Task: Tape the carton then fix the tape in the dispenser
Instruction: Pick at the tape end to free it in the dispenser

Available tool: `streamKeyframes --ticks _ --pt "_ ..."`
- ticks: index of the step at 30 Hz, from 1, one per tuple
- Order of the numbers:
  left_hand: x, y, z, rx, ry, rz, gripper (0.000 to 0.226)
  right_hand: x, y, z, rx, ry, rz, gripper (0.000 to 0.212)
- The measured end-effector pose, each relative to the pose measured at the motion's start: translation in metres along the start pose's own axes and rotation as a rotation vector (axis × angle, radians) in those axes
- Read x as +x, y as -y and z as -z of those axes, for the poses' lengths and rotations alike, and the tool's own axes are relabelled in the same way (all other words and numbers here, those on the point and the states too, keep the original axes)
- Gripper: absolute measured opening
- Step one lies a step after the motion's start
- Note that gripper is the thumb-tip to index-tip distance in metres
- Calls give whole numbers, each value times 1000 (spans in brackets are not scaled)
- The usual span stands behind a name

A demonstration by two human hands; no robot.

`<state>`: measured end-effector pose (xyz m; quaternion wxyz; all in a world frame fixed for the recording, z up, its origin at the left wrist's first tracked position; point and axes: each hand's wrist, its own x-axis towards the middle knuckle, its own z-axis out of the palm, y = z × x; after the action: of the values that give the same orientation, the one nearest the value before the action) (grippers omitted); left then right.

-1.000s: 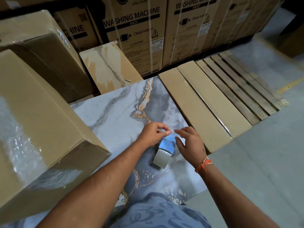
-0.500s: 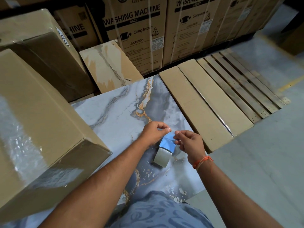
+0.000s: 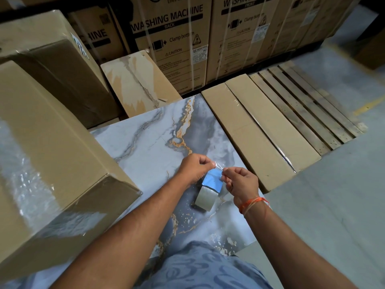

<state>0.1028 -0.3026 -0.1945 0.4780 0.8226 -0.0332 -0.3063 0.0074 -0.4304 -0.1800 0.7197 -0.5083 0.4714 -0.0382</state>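
Left hand [image 3: 194, 168] and right hand [image 3: 239, 182] each grip pinched on the tape end [image 3: 216, 167]; tape roll [image 3: 206, 198] directly below, on the counter [image 3: 150, 147].

Both hands [image 3: 195, 167] [image 3: 241, 182] pinching clear tape end [image 3: 216, 165], tape roll [image 3: 206, 198] on marble slab [image 3: 150, 142]

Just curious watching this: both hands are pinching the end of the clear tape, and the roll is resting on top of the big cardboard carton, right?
Not quite. The left hand and right hand do pinch the tape end, but the head view shows the tape roll on the marble slab, beside the carton.
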Motion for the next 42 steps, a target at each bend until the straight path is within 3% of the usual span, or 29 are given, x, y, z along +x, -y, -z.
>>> streamKeyframes --ticks 9,20,28,34,42 --pt "-1 1 -2 33 -72 89 25 2 -3 -6 -21 -48 12 24" --pt "-6 -5 -9 9 -192 149 20 3 -3 -6 -20 -22 44 24" --pt "-6 -6 -6 -16 -184 190 21 5 -5 -2 -10 -4 11 22" --pt "-7 -12 -7 -5 -191 234 35 4 -6 -1 -45 29 -16 21" --pt "-10 -15 -6 97 -190 284 17 3 -4 -3 -166 53 23 19"
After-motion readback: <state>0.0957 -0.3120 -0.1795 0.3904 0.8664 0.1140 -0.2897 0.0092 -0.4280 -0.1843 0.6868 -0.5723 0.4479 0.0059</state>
